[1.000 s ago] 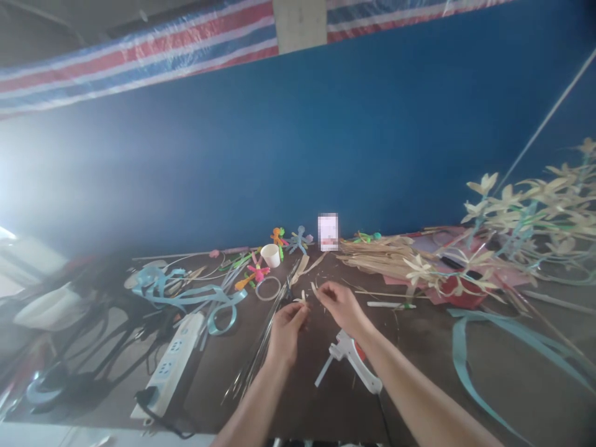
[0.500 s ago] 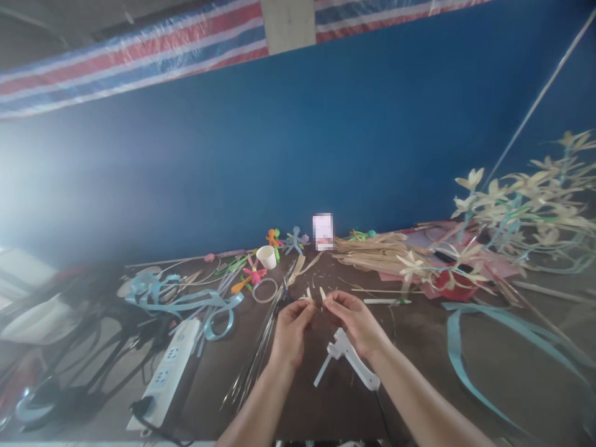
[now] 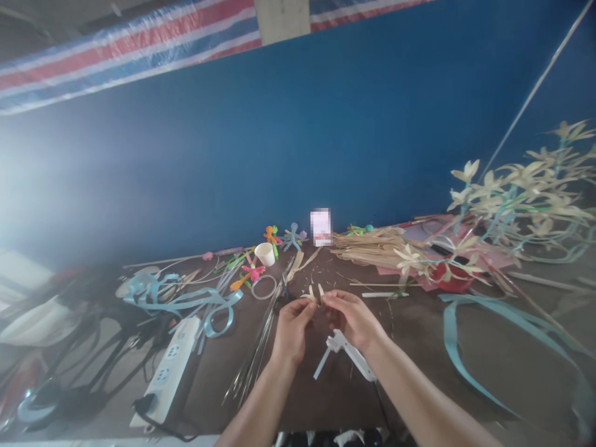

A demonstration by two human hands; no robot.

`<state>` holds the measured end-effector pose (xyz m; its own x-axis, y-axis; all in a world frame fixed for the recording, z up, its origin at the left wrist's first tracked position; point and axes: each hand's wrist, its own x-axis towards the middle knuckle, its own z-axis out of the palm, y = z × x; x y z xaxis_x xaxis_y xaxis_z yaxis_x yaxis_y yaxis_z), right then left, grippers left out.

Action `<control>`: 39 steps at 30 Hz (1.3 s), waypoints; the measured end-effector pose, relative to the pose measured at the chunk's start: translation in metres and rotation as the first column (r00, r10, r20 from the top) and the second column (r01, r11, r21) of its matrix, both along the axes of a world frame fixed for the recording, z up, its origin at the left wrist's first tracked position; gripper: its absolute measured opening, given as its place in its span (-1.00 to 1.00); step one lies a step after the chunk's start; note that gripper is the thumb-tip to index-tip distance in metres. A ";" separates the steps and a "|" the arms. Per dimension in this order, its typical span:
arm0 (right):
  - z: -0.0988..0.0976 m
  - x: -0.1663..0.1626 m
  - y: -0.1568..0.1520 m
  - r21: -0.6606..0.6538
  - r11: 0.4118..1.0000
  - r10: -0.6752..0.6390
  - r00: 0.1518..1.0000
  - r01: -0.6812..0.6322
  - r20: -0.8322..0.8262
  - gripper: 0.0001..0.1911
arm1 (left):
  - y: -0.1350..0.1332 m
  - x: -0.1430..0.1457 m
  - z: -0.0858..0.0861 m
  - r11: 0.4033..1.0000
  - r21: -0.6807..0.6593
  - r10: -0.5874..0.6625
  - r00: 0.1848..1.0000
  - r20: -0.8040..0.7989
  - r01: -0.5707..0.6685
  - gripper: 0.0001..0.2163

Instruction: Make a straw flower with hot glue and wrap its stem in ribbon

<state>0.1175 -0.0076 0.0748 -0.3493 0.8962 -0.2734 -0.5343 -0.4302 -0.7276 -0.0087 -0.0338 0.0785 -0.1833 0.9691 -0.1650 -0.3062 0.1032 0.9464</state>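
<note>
My left hand [image 3: 293,323] is closed, thumb and forefinger pinching a small cream petal piece [image 3: 311,292] over the dark table. Close beside it, my right hand [image 3: 348,313] pinches a second cream petal [image 3: 321,290]. The two pieces nearly meet, and I cannot tell whether they touch. Under my right hand lies a white glue gun [image 3: 351,354] with a glue stick poking out toward the lower left. A bundle of thin metal wires [image 3: 261,347] lies left of my left wrist, beside dark-handled scissors [image 3: 284,292], partly hidden.
A white power strip [image 3: 170,369] and light-blue ribbon [image 3: 186,302] lie on the left. A paper cup [image 3: 265,254] stands behind near colourful pipe-cleaner figures [image 3: 251,271]. Dried husks [image 3: 372,248], cream flowers [image 3: 521,180] and another ribbon [image 3: 456,354] occupy the right.
My hands have drawn closer together, and the right-hand petal now sits nearer the left-hand piece. The camera view has shifted slightly.
</note>
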 end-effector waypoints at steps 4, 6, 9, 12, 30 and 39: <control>-0.002 0.001 0.002 -0.075 0.996 0.048 0.998 -0.051 -0.030 -0.88 | -0.002 0.001 0.001 0.999 -0.015 -0.033 0.999 0.032 0.034 -0.81; -0.001 0.000 0.002 -0.080 0.995 0.054 0.998 -0.057 -0.035 -0.88 | -0.002 0.001 0.002 0.998 -0.011 -0.055 0.997 0.058 0.056 -0.82; 0.001 0.001 -0.001 -0.067 0.996 0.051 0.998 -0.054 -0.046 -0.87 | -0.001 0.000 0.002 0.999 -0.002 -0.052 0.997 0.060 0.052 -0.83; 0.004 0.004 -0.005 0.036 0.999 0.027 0.999 -0.028 0.032 -0.84 | -0.001 -0.003 0.002 1.000 0.000 -0.022 1.000 0.003 0.022 -0.82; 0.019 0.022 -0.001 0.230 0.957 0.090 0.935 -0.176 0.342 -0.95 | -0.004 -0.005 0.008 0.994 0.020 -0.101 0.978 -0.180 0.107 -0.80; 0.008 0.010 -0.006 0.042 0.998 0.039 0.997 -0.037 -0.063 -0.80 | -0.006 0.000 0.006 0.993 0.071 -0.087 0.988 -0.126 0.097 -0.84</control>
